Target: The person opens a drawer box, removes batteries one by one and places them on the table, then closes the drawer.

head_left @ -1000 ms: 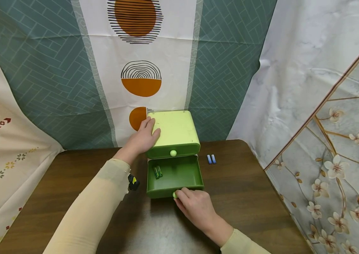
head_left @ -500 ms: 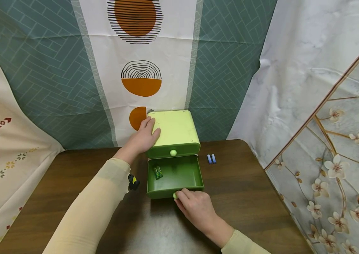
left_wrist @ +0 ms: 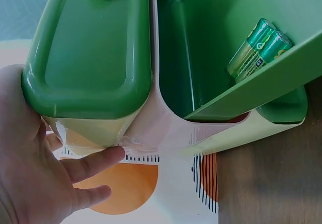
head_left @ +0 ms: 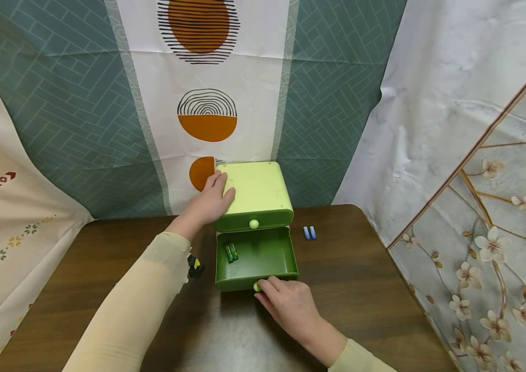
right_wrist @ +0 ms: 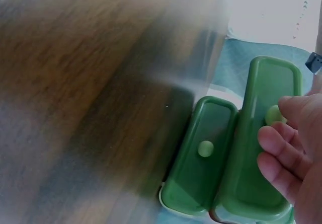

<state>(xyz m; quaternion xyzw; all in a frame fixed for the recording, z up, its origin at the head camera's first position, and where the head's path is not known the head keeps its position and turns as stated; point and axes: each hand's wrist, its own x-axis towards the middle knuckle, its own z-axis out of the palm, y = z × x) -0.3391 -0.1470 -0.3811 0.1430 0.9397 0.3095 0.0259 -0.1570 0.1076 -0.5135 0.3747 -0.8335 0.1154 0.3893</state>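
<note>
Drawer (head_left: 265, 253) stands open, right hand (head_left: 290, 306) gripping knob (head_left: 256, 286).

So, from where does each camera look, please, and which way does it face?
Head: worn on the head, facing forward and down at the three-drawer organizer; left hand, right hand and cream sleeves show.
Left wrist: worn there, facing the organizer's side and into the open middle drawer; left hand shows.
Right wrist: worn there, facing the tabletop and drawer fronts; right hand at the knob shows.
Shared: head and left wrist both show two green batteries.
</note>
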